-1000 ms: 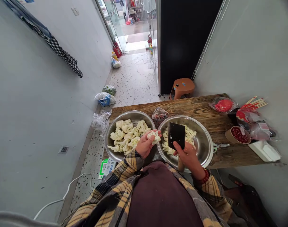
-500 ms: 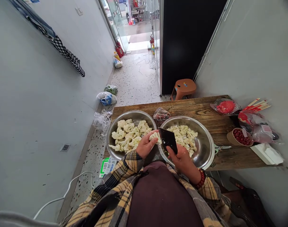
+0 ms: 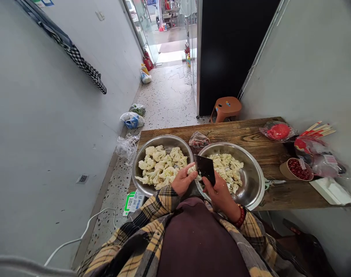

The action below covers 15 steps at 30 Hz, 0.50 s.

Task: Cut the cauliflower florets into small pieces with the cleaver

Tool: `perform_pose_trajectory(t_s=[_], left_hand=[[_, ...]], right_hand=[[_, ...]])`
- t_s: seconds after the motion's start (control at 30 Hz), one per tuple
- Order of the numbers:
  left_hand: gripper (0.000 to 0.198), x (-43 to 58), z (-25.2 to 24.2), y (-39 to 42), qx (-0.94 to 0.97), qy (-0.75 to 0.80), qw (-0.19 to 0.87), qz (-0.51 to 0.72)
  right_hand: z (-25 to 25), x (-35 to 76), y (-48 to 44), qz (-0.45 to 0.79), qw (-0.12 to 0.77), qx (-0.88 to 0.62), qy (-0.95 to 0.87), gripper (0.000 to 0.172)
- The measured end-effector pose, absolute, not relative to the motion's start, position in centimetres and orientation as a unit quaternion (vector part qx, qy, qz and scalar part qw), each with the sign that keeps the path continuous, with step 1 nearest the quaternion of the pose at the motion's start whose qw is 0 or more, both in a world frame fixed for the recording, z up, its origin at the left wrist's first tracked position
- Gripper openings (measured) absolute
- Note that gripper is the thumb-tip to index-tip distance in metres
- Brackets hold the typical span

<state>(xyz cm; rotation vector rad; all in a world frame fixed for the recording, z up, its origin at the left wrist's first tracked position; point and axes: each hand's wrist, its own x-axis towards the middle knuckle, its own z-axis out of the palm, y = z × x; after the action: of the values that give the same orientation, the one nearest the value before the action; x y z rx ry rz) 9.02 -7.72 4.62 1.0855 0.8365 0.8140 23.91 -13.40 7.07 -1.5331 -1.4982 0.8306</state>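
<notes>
Between the two steel bowls, my left hand [image 3: 184,181] is closed around a cauliflower floret [image 3: 192,169], most of it hidden by the fingers and the blade. My right hand [image 3: 220,193] grips a dark, broad-bladed cleaver [image 3: 205,167], its blade upright against the floret. Large cauliflower pieces [image 3: 160,165] lie in the left steel bowl [image 3: 137,181]. Smaller cut cauliflower pieces [image 3: 228,167] lie in the right steel bowl [image 3: 252,188], beneath and beyond the cleaver. The cleaver's handle is hidden in my fist.
On the wooden table [image 3: 250,136] are a bag with dark contents [image 3: 198,141], scissors [image 3: 275,182], a cup of red beads or seeds [image 3: 298,168], a red item in plastic [image 3: 279,130] and a white tissue pack [image 3: 332,191]. An orange stool [image 3: 227,105] stands behind; bags [image 3: 132,120] line the left wall.
The blade has moved a little closer over the floret, covering more of it. The whole view has shifted slightly, with the scene sitting a bit further right.
</notes>
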Motion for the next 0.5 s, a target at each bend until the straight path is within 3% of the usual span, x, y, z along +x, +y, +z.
perform_pose_trajectory(t_s=[0.13,0.5], left_hand=[[0.058,9.7,4.2,-8.1,0.394,0.384,0.742,0.384],[0.029,11.7,2.1,-9.4,0.230,0.369,0.836,0.334]], right_hand=[[5.8,24.5,-13.7,0.353,0.383,-0.627,-0.579,0.029],[2.8,25.6,-15.7,0.202,0.303,-0.650,-0.667,0.037]])
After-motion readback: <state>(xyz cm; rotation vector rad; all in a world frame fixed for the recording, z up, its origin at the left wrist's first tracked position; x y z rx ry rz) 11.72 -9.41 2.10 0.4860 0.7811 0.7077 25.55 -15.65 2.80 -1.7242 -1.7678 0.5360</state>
